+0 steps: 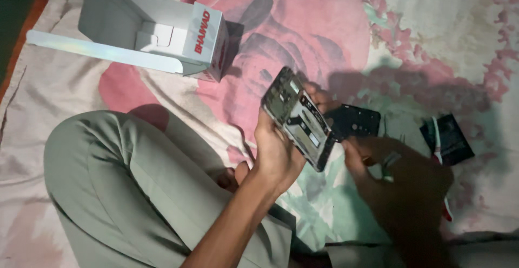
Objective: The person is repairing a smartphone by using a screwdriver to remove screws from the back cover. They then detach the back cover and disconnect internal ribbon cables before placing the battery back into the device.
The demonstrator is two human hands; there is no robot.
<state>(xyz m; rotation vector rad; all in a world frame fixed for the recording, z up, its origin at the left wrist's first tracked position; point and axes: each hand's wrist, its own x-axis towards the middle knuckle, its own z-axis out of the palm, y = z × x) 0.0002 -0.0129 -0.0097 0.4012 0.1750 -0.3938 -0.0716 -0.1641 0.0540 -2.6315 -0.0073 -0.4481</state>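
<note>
One view only, the head camera, is looking steeply down from above the seated person onto a flowered sheet (335, 25) that is filling nearly the whole picture. It is sitting close to the work: the left hand (275, 152) is rising from 6 o'clock to just below the centre, and the right hand (400, 184) is lying in shadow toward 4 o'clock. A bent knee in grey-green trousers (108, 176) is taking up the 8 o'clock corner. An open white box (157, 33) is marking the far side at 11 o'clock. There is no second view sharing the scene.
</note>
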